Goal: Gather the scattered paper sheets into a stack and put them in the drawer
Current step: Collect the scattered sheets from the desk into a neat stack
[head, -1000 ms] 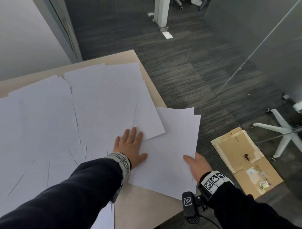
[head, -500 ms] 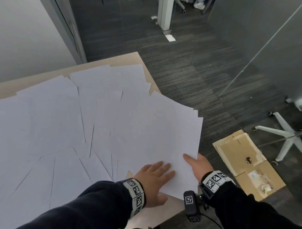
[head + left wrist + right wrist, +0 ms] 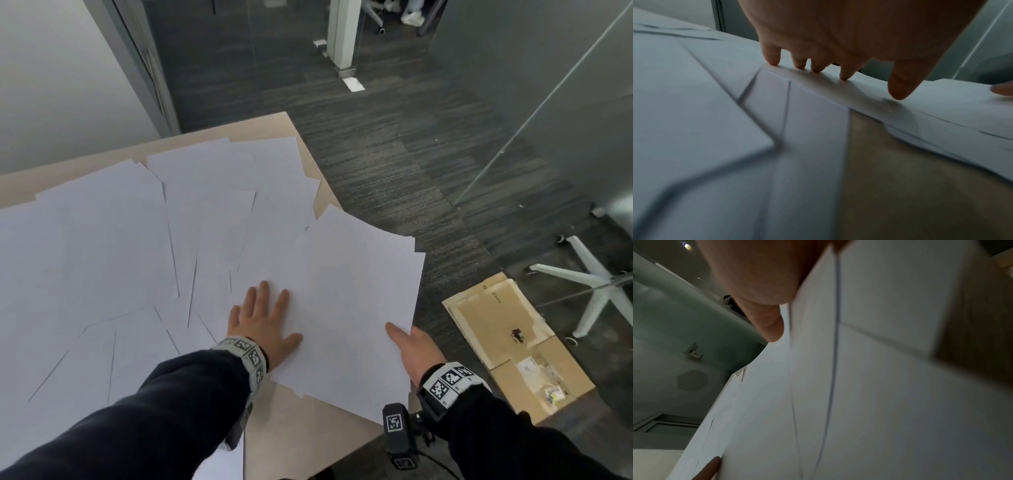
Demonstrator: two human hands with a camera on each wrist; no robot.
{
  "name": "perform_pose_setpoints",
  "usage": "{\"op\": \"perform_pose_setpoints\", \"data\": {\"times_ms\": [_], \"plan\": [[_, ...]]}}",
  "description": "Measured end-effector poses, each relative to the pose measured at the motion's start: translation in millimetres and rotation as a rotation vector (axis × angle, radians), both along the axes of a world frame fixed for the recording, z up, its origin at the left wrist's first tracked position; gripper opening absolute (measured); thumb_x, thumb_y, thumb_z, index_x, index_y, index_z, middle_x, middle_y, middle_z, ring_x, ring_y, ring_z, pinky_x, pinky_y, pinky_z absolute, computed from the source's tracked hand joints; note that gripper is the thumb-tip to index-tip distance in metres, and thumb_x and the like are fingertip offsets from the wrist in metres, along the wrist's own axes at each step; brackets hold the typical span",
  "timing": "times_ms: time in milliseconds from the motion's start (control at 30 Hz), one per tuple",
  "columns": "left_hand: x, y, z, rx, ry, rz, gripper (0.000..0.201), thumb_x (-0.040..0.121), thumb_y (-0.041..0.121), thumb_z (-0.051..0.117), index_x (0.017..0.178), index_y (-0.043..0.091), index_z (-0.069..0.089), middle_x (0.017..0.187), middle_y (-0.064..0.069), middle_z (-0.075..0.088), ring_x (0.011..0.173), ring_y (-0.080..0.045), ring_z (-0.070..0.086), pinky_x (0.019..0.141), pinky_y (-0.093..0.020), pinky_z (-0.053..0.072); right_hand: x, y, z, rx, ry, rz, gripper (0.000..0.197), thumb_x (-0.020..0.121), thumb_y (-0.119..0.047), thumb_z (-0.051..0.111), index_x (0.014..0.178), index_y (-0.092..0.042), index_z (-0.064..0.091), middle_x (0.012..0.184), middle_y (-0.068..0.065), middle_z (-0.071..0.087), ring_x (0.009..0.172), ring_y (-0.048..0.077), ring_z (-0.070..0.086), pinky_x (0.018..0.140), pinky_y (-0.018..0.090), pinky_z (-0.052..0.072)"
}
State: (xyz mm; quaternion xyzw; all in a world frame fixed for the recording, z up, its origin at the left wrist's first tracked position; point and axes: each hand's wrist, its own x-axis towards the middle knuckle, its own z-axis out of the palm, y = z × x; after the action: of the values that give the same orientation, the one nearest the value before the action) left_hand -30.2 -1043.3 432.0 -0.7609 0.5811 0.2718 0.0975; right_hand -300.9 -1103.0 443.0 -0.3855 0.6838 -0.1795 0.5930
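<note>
Pale wood desk [image 3: 281, 442] fills the near left of my view, with dark carpet [image 3: 394, 154] running off to the far right. Loose white sheets [image 3: 113, 250] lie scattered and overlapping across the left and middle of the desk, their long sides mostly running from near to far.

My left hand [image 3: 263, 329] lies flat on the paper near the middle, fingers straight and a little spread, thumb out to the right. In the left wrist view the fingertips [image 3: 844, 76] press down on the left edge of a gathered stack [image 3: 356, 308], gripping nothing.

That stack sits at the desk's right edge, hanging partly out over the floor. Its long axis runs near to far, tipped slightly to the left at the far end, and the sheets are fanned so several far corners show.

My right hand [image 3: 414, 349] holds the stack at its near right corner, thumb [image 3: 394, 331] on top. In the right wrist view the paper runs between thumb and palm; my other fingers are hidden underneath.

Flattened cardboard [image 3: 513, 346] lies on the floor to the right, beside a white chair base [image 3: 589, 281].
</note>
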Motion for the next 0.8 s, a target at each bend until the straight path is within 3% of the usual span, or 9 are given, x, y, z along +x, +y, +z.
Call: {"op": "perform_pose_setpoints", "data": {"times_ms": [67,200,367,467,633,800], "plan": [[-11.4,11.8,-2.0,-0.024,0.018,-0.029,0.09,0.085,0.07,0.036,0.152,0.038,-0.014,0.16,-0.001,-0.028,0.149,-0.025,-0.021,0.121,-0.048,-0.003,0.9,0.4,1.8,0.018,-0.011,-0.018,0.018,0.096,-0.028,0.057,0.105,-0.016,0.066,0.098,0.004,0.071,0.089,0.02,0.067,0.065,0.027,0.047],[-34.9,32.6,-3.4,-0.046,0.038,-0.151,0.088,0.085,0.07,0.033,0.151,0.038,-0.017,0.16,0.001,-0.026,0.149,-0.022,-0.021,0.121,-0.048,-0.005,-1.2,1.1,-4.0,0.01,0.022,-0.032,0.024,0.091,-0.031,0.064,0.104,-0.011,0.066,0.099,0.006,0.071,0.091,0.024,0.067,0.079,0.032,0.05],[-37.4,27.2,2.3,-0.134,0.055,-0.117,0.087,0.087,0.067,0.037,0.153,0.037,-0.011,0.164,0.002,-0.007,0.151,-0.021,-0.006,0.121,-0.043,0.004,-6.3,4.8,-9.9,0.008,0.033,-0.063,0.015,0.088,-0.015,0.068,0.101,-0.007,0.068,0.097,0.01,0.072,0.087,0.025,0.067,0.082,0.033,0.049],[-25.9,18.2,1.1,-0.103,0.035,-0.029,0.09,0.087,0.065,0.039,0.152,0.034,-0.015,0.163,0.003,-0.015,0.151,-0.021,-0.011,0.122,-0.044,0.004,-9.9,7.5,-10.8,0.01,0.013,-0.065,0.012,0.087,-0.012,0.069,0.098,-0.007,0.07,0.098,0.011,0.073,0.088,0.026,0.068,0.083,0.035,0.051],[-32.0,26.5,-1.0,-0.079,0.057,-0.161,0.091,0.086,0.064,0.039,0.153,0.034,-0.013,0.162,0.004,-0.022,0.15,-0.021,-0.017,0.122,-0.046,-0.002,-12.3,8.7,-6.3,0.036,-0.065,-0.138,0.023,0.088,-0.02,0.069,0.109,-0.01,0.066,0.103,0.009,0.072,0.097,0.027,0.067,0.092,0.039,0.051],[-47.6,40.1,-5.0,-0.1,0.089,-0.21,0.089,0.084,0.066,0.039,0.153,0.038,-0.009,0.163,0.006,-0.017,0.15,-0.02,-0.017,0.121,-0.044,-0.003,-15.3,11.1,2.2,-0.026,0.027,-0.145,0.015,0.09,-0.007,0.064,0.105,-0.005,0.065,0.092,0.006,0.068,0.08,0.019,0.064,0.065,0.026,0.046]]}}
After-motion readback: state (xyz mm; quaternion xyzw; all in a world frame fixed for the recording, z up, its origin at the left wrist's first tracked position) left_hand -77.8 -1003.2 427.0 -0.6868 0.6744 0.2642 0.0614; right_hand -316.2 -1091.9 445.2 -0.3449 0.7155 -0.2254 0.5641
